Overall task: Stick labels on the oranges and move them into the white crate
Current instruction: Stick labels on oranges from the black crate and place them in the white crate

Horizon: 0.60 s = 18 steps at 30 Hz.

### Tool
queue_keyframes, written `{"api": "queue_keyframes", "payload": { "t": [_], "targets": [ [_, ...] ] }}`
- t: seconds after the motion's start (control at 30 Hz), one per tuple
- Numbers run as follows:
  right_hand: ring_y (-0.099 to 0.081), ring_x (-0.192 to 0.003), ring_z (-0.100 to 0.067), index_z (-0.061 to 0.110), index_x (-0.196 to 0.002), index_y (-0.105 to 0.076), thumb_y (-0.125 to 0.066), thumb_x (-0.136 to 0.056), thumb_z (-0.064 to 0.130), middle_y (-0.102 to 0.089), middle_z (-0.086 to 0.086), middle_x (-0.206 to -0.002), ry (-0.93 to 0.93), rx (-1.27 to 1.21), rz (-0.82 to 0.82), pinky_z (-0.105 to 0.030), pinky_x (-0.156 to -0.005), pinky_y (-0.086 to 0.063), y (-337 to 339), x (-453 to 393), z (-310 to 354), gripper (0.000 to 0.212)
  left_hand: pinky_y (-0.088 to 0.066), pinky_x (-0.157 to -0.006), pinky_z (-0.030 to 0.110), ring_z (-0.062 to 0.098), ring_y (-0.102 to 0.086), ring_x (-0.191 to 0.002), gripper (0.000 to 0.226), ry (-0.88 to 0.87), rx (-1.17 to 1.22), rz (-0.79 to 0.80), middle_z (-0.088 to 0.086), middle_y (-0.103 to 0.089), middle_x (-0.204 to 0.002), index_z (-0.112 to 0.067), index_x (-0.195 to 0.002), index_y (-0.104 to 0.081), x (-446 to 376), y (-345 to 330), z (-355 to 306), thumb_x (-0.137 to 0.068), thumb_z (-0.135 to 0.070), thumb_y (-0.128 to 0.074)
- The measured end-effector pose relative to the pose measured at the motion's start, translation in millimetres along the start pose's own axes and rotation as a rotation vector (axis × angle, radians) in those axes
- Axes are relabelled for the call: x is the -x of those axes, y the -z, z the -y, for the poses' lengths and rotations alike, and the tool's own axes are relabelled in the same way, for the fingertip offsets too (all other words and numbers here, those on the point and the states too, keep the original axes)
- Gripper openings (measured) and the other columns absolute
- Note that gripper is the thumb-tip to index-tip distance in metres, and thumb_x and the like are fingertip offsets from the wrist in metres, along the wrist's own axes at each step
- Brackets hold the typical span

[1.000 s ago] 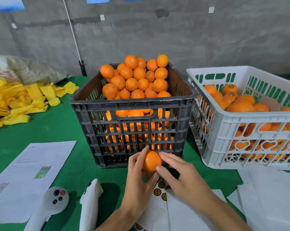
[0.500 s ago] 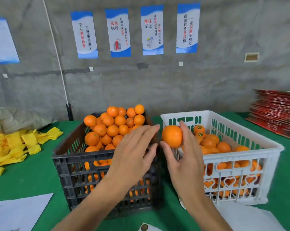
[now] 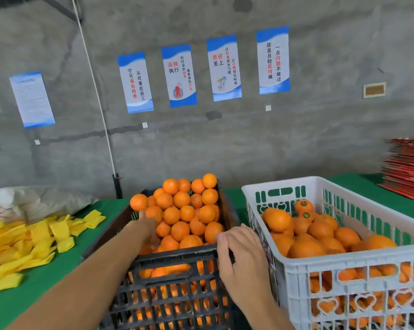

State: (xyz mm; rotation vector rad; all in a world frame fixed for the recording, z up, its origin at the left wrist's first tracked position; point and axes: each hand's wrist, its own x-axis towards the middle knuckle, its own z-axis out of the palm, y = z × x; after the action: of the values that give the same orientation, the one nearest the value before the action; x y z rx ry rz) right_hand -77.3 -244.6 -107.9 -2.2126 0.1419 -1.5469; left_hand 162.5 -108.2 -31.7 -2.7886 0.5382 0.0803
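A: Largest item on the green table (image 3: pixel 46 284)?
B: White crate (image 3: pixel 358 260), right side, lattice walls with heart cut-outs. Contents: oranges piled roughly to the rim. Two at the back carry round dark labels (image 3: pixel 303 203). One larger orange (image 3: pixel 278 219) sits atop the pile at the near-left.

A: Next?
B: Black crate (image 3: pixel 168 260), centre, just left of the white crate and close beside it. Contents: unlabelled oranges (image 3: pixel 184 210), heaped above the rim and higher toward the back.

A: Other table stock?
B: Yellow folded cloths (image 3: pixel 32 241), a loose pile at the left edge. Behind them, a grey-white crumpled sack (image 3: pixel 37 202). Far right, a stack of red flat sheets (image 3: pixel 408 170).

A: Wall?
B: Grey concrete. Four blue-and-white posters (image 3: pixel 179 76) with Chinese text, plus one pale notice (image 3: pixel 32 100) to the left.

A: Hands?
B: Left hand (image 3: pixel 146 226): reaching into the black crate at the left side of the heap, touching oranges there. Fingers mostly hidden among the fruit; cannot tell whether they grip one.
Right hand (image 3: pixel 243 256): over the near-right corner of the black crate, between the two crates. Fingers loosely curled, tips at the rim, holding nothing.
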Motion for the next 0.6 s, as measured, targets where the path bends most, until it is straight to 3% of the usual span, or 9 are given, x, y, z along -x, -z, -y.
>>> {"api": "queue_keyframes", "payload": {
  "t": [0.13, 0.2, 0.27, 0.4, 0.5, 0.6],
  "targets": [
    [-0.049, -0.076, -0.012, 0.013, -0.075, -0.061, -0.049, -0.105, 0.022, -0.051, 0.008, -0.074, 0.01, 0.022, -0.113, -0.044, -0.099, -0.049, -10, 0, -4, 0.034, -0.049, -0.108, 0.047, 0.042, -0.046, -0.14, 0.072, 0.008, -0.002, 0.006, 0.021, -0.007, -0.168, -0.026, -0.155, -0.036, -13, 4, 5, -0.094, -0.038, -0.072],
    [-0.049, -0.076, -0.014, 0.013, -0.075, -0.06, -0.046, -0.106, 0.025, -0.05, 0.007, -0.075, 0.028, 0.02, -0.125, -0.043, -0.099, -0.047, -11, 1, -8, 0.036, -0.048, -0.11, 0.049, 0.042, -0.037, -0.147, 0.081, -0.009, 0.017, 0.061, 0.019, -0.01, -0.168, -0.032, -0.159, -0.026, -23, -1, 12, -0.094, -0.033, -0.073],
    [-0.049, -0.076, -0.015, 0.012, -0.075, -0.06, -0.046, -0.106, 0.025, -0.049, 0.006, -0.075, 0.028, 0.008, -0.137, -0.042, -0.099, -0.047, -14, 1, -9, 0.037, -0.051, -0.106, 0.049, 0.043, -0.042, -0.143, 0.087, -0.029, 0.118, 0.131, 0.018, -0.015, -0.164, -0.037, -0.16, -0.023, -33, -6, 21, -0.092, -0.023, -0.076],
    [-0.047, -0.074, -0.017, 0.009, -0.073, -0.06, -0.047, -0.105, 0.021, -0.049, 0.003, -0.073, 0.016, -0.011, -0.202, -0.043, -0.097, -0.047, -22, 2, -11, 0.037, -0.061, -0.092, 0.05, 0.037, -0.063, -0.111, 0.048, -0.101, 0.221, 0.063, 0.014, -0.044, -0.138, -0.029, -0.129, -0.051, -37, -8, 25, -0.088, -0.017, -0.071],
    [-0.047, -0.073, -0.019, 0.008, -0.072, -0.061, -0.047, -0.105, 0.02, -0.049, 0.001, -0.072, 0.039, -0.015, -0.234, -0.043, -0.093, -0.048, -23, 2, -11, 0.038, -0.066, -0.074, 0.047, 0.035, -0.073, -0.087, 0.044, -0.164, 0.375, 0.003, 0.011, -0.058, -0.116, -0.03, -0.121, -0.054, -30, 0, 24, -0.086, -0.012, -0.073],
    [-0.047, -0.073, -0.019, 0.008, -0.069, -0.06, -0.05, -0.103, 0.019, -0.048, 0.002, -0.07, 0.045, 0.001, -0.224, -0.042, -0.087, -0.048, -18, -2, -6, 0.036, -0.061, -0.052, 0.036, 0.026, -0.074, -0.059, 0.042, -0.292, 0.651, -0.205, 0.008, -0.068, -0.087, -0.033, -0.123, -0.059, -4, 11, 19, -0.088, -0.016, -0.077]
  ]
}}
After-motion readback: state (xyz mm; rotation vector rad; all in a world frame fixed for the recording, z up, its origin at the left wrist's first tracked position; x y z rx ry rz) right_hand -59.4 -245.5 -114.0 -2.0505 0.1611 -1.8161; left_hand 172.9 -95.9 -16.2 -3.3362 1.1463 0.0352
